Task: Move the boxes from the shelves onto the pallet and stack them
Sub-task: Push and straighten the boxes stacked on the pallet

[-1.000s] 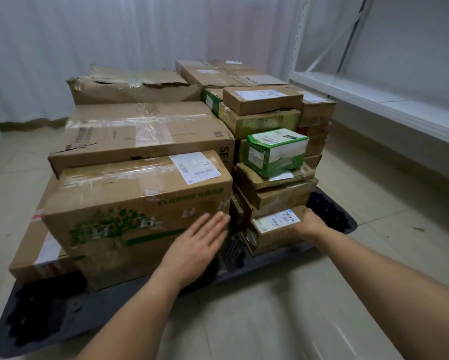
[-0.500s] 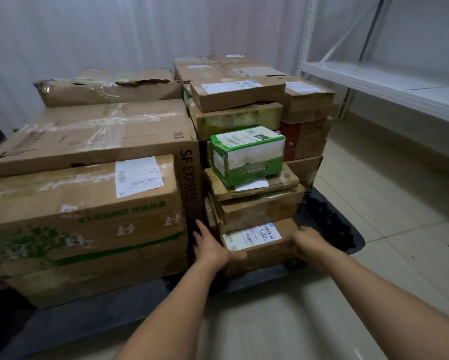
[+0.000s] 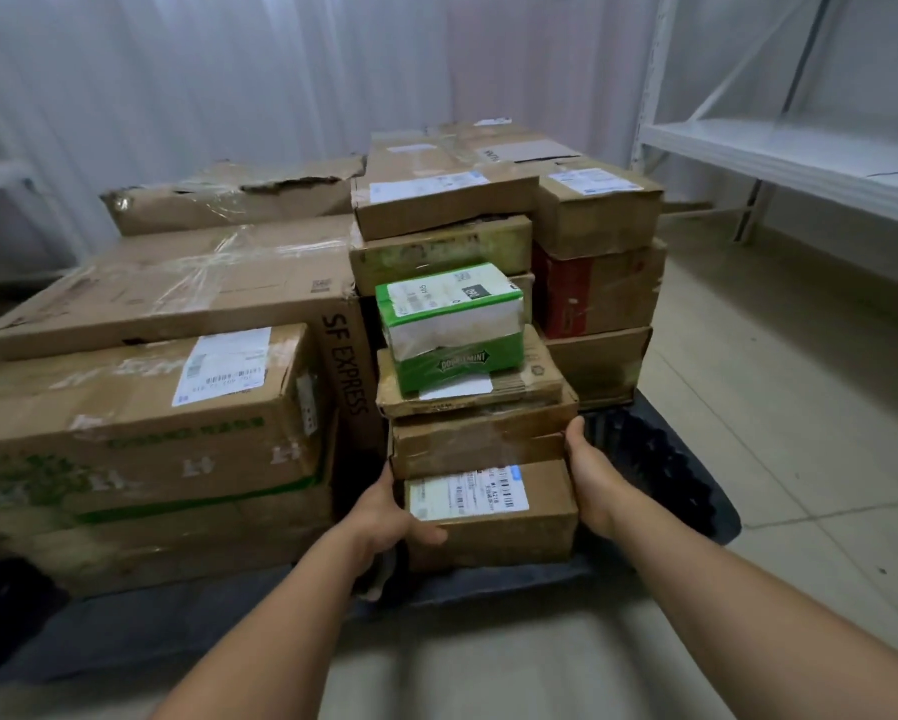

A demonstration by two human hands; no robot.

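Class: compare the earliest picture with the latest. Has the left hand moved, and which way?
Yes. The left hand has moved right, off the front of the big green-printed box, and now grips the left side of the small labelled box.

Brown cardboard boxes [image 3: 187, 304] sat stacked on a dark pallet [image 3: 660, 459], a green box [image 3: 452, 324] topping a short front stack [image 3: 480, 449]

Storeroom — parcel boxes [image 3: 259, 304], pallet [image 3: 660, 459], shelving [image 3: 779, 153]
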